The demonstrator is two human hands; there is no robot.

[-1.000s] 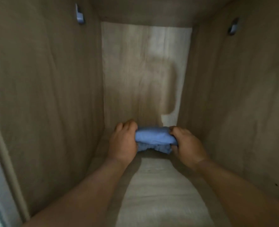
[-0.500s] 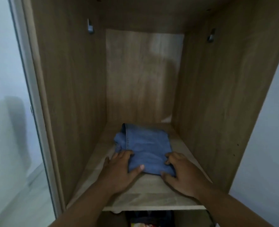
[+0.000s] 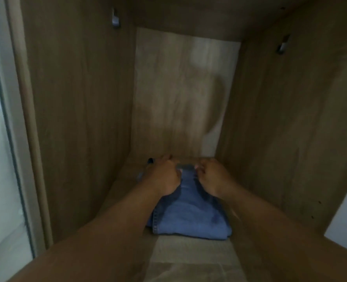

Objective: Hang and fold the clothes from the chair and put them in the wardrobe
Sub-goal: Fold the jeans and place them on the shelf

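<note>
I see folded blue jeans (image 3: 190,216) lying flat on the wooden shelf (image 3: 193,259) inside the wardrobe (image 3: 77,98). The jeans sit in the middle of the shelf, with bare wood in front of them. Both of my arms reach in over the jeans. My left hand (image 3: 164,176) rests on the far left part of the jeans with its fingers curled down onto the cloth. My right hand (image 3: 213,176) is just beside it on the far right part, and its fingers are curled on the cloth too. A strip of blue shows between the two hands. It is blurry, so I cannot tell how tight each hand holds. A small metal peg (image 3: 115,20) sticks out high on the left wall, and another peg (image 3: 282,45) is high on the right wall
</note>
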